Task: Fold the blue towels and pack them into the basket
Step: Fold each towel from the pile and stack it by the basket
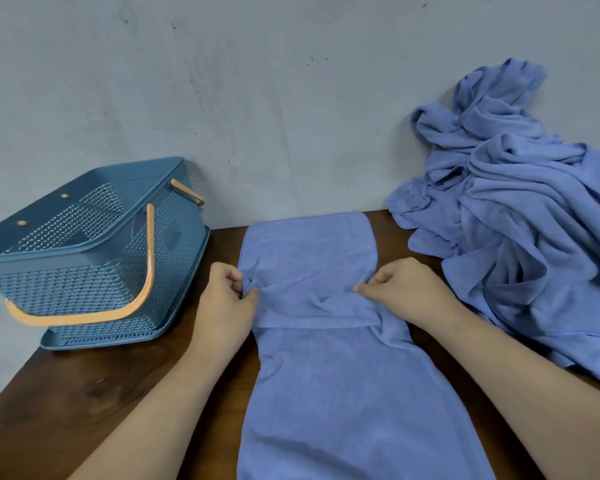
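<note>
Towel in work: blue, spread flat down the middle of the table; long axis runs from the near edge to the far edge; far end squared off close to the wall, near end passing out of view.
Fold state: cloth bunched in a cross crease between the two hands; judged an early step, with the cross fold not yet made.
Left hand: at the towel's left edge, thumb and fingers pinching the cloth.
Right hand: at the right edge, level with the left, also pinching the cloth.
Governing relation: the hands grip opposite edges across the short axis, so any fold should travel along the long axis; neither hand is nearer the towel.
Basket: blue, orange handles, far-left corner, well apart from the towel; no towel visible inside; the left hand is the nearer.
Towel pile: blue, crumpled, far-right corner, heaped against the wall, near the right forearm.
</note>
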`<state>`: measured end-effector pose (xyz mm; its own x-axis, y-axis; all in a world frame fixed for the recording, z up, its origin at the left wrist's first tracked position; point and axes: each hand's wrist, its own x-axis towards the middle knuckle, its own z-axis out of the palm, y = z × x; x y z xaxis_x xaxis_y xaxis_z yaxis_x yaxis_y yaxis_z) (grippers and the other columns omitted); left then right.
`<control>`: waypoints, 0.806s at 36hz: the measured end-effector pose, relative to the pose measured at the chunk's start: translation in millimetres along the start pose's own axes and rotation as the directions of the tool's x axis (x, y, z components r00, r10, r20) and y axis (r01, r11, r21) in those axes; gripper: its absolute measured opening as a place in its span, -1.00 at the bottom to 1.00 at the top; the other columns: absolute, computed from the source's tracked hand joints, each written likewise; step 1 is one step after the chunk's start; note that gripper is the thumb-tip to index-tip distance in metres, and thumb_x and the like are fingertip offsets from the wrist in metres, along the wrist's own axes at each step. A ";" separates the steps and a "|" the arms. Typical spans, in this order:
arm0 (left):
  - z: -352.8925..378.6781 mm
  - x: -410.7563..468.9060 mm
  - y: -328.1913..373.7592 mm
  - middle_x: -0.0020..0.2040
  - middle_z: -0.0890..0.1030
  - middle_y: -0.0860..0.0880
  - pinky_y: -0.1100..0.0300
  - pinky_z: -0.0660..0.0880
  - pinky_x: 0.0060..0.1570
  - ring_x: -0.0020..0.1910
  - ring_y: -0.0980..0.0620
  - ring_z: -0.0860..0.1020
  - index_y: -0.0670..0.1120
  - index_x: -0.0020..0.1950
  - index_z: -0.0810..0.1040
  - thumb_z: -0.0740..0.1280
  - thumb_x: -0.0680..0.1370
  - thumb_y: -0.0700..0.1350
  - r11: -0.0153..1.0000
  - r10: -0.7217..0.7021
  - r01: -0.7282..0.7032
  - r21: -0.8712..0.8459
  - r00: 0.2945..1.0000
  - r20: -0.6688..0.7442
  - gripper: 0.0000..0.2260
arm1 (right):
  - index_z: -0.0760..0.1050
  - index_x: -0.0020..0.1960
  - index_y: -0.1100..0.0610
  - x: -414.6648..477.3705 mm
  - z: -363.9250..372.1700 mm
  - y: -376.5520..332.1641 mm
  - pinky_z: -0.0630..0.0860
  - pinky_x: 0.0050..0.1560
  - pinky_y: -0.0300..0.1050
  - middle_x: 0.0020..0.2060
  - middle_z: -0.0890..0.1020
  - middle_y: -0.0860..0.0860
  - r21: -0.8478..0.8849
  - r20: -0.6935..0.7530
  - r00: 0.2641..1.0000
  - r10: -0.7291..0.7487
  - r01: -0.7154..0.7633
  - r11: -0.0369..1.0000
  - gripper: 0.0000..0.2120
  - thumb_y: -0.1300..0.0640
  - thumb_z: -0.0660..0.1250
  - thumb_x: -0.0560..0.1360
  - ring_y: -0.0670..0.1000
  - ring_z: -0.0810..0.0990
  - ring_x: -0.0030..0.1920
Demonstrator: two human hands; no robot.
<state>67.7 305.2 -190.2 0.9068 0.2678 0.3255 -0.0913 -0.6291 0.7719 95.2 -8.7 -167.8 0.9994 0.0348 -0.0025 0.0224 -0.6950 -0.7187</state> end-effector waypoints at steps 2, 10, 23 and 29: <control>0.7 1.3 -1.6 -0.15 0.54 0.00 0.14 0.47 -0.25 -0.26 0.15 0.52 0.12 0.00 0.37 0.51 0.56 -0.13 1.000 -0.004 0.004 0.014 1.000 -0.004 -0.68 | 0.65 -0.32 0.06 3.0 2.4 -1.1 0.57 -0.29 0.05 -0.39 0.67 -0.06 -0.064 0.009 1.000 -0.019 0.019 0.998 -0.68 -0.18 0.50 0.39 -0.08 0.62 -0.37; -4.7 8.6 -9.4 -0.13 0.57 0.06 0.15 0.40 -0.21 -0.28 0.23 0.54 0.12 0.01 0.46 0.57 0.53 -0.02 0.997 -0.058 0.057 -0.052 0.998 -0.025 -0.72 | 0.38 -0.23 0.23 1.1 -8.5 6.5 0.46 -0.38 -0.05 -0.37 0.46 0.15 0.327 -0.040 0.997 0.072 -0.055 0.943 -0.67 0.07 0.38 0.58 -0.01 0.49 -0.41; -20.4 8.6 -13.2 -0.04 0.64 0.13 0.03 0.55 -0.20 -0.28 0.05 0.67 0.14 0.02 0.49 0.46 0.61 0.04 0.995 -0.093 0.092 0.039 0.996 0.016 -0.85 | 0.55 -0.05 0.04 5.5 -0.9 24.7 0.49 -0.33 -0.06 -0.44 0.54 0.01 0.292 -0.154 0.988 -0.029 0.073 0.954 -0.87 0.14 0.50 0.54 -0.04 0.52 -0.44; -33.2 -2.2 -1.7 0.17 0.60 0.15 -0.04 0.64 0.01 -0.05 0.01 0.69 0.09 0.20 0.51 0.45 0.63 0.06 0.985 -0.162 0.164 -0.054 0.986 0.027 -0.80 | 0.52 -0.07 -0.02 -7.6 2.0 21.5 0.50 -0.27 -0.04 -0.37 0.59 0.01 0.165 -0.254 0.962 -0.098 0.142 0.976 -0.84 -0.02 0.48 0.57 -0.02 0.55 -0.34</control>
<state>52.2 330.0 -174.1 0.9206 0.3462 0.1809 0.0363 -0.5368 0.8429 88.0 -22.5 -184.6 0.9664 -0.0809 0.2441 0.1597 -0.5551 -0.8163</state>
